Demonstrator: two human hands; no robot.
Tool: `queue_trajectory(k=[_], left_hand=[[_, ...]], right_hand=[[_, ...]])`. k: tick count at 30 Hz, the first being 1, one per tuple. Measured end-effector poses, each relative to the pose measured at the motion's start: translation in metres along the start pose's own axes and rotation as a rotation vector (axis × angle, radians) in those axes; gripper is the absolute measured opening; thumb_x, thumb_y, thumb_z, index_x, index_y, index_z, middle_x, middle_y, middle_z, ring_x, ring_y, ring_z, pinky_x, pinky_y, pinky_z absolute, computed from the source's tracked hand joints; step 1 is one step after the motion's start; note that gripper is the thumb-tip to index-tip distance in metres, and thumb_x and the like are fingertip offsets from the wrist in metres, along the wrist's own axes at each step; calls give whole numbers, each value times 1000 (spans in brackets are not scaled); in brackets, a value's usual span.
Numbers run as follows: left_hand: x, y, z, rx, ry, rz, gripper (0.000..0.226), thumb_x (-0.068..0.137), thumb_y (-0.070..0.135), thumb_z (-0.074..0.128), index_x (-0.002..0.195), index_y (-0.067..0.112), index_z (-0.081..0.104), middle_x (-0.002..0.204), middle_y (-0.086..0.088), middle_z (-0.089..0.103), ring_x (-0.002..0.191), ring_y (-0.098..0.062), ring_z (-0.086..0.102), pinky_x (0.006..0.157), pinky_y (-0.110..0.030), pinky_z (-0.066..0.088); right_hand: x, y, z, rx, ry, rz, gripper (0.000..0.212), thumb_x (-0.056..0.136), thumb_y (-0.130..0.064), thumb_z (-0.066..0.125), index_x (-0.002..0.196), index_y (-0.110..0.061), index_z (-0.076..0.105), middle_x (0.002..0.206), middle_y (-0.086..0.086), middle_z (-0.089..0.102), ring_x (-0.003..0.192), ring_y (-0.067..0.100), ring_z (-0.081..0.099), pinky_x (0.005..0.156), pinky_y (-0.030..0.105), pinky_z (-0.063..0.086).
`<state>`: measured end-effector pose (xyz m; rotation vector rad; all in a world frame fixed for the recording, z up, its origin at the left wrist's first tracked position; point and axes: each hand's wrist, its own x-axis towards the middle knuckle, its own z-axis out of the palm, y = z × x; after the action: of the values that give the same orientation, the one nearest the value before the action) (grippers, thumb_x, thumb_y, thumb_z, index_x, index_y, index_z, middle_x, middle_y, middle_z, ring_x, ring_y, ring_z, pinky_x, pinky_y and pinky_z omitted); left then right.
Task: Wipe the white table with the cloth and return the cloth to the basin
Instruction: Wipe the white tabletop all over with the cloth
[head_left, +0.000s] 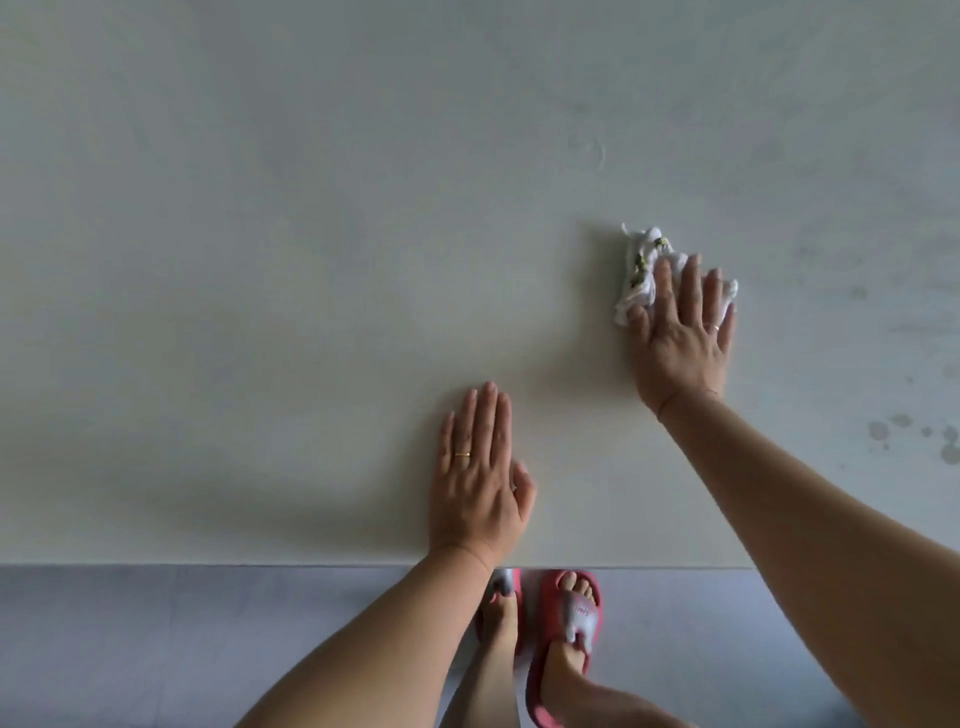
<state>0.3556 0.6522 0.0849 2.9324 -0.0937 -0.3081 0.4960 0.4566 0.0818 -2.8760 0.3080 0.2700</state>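
The white table (311, 234) fills most of the view. A crumpled white cloth (641, 265) with small yellow-green marks lies on it at the right of centre. My right hand (680, 332) presses flat on the cloth with straight, spread fingers, covering its near part. My left hand (480, 467) rests flat on the bare tabletop close to the front edge, fingers straight and together, holding nothing. The basin is not in view.
Wet smears and several grey drops (914, 434) mark the table's right side. The table's front edge (260, 565) runs across the lower view. Below it are a grey floor (156, 649) and my feet in pink slippers (566, 639).
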Motion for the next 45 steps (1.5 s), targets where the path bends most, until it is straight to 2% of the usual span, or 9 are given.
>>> queue_trajectory(k=[3, 8, 10, 17, 24, 26, 32, 40, 45], left_hand=[[0, 1, -1, -20, -8, 4, 69, 82, 26, 39, 146, 2, 31, 154, -16, 28, 143, -30, 24, 116, -46, 21], [0, 2, -4, -15, -22, -20, 68, 82, 26, 38, 144, 2, 34, 152, -17, 32, 141, -30, 29, 115, -45, 21], [1, 2, -5, 1, -18, -10, 67, 82, 26, 39, 144, 1, 34, 152, -17, 32, 141, -31, 29, 114, -46, 23], [2, 1, -6, 0, -7, -4, 66, 82, 25, 39, 143, 1, 34, 152, -17, 30, 141, -32, 28, 112, -47, 25], [14, 3, -16, -38, -22, 20, 64, 80, 24, 41, 139, -2, 42, 149, -18, 35, 137, -32, 36, 112, -47, 24], [30, 1, -20, -52, 14, 60, 63, 83, 25, 42, 140, -1, 41, 150, -16, 33, 137, -32, 36, 113, -46, 22], [134, 4, -31, -23, 113, -11, 66, 93, 39, 34, 146, 0, 29, 155, -17, 24, 144, -29, 21, 118, -43, 13], [164, 2, -22, -17, 122, -93, 74, 92, 50, 31, 147, 1, 26, 155, -16, 24, 145, -29, 20, 118, -43, 16], [166, 3, -23, -16, 121, -107, 76, 90, 48, 36, 148, 1, 22, 157, -16, 20, 146, -28, 17, 118, -42, 14]], right_hand=[[-15, -47, 14, 83, 37, 127, 57, 98, -40, 26, 150, -29, 7, 160, 4, 2, 146, 28, -6, 116, 44, -8], [-49, -83, 29, -43, -96, -549, 55, 98, -41, 32, 149, -31, 14, 159, 1, 12, 146, 28, 2, 117, 42, -6], [-22, -57, 19, -67, -73, -644, 54, 97, -41, 35, 148, -29, 19, 157, 4, 18, 146, 28, 8, 118, 42, 0], [41, -36, -2, 57, 43, 109, 55, 98, -38, 26, 150, -28, 10, 160, 4, 4, 146, 28, -3, 117, 45, -7], [28, -70, 7, -111, -130, -759, 55, 97, -42, 33, 149, -29, 17, 158, 1, 15, 146, 28, 7, 117, 43, -1], [60, -46, -3, -104, -84, -677, 55, 98, -41, 35, 148, -29, 18, 158, 4, 17, 146, 28, 8, 117, 43, 0], [95, -51, -11, 29, 10, -4, 56, 98, -40, 26, 150, -30, 6, 160, 2, -1, 146, 26, -8, 117, 45, -9], [97, -66, -6, -108, -70, -659, 55, 97, -45, 32, 148, -32, 16, 159, 0, 13, 146, 25, 5, 116, 40, -5], [155, -33, -22, -15, 36, -58, 57, 97, -43, 28, 150, -30, 10, 160, 1, 5, 146, 26, -2, 118, 45, -5]])
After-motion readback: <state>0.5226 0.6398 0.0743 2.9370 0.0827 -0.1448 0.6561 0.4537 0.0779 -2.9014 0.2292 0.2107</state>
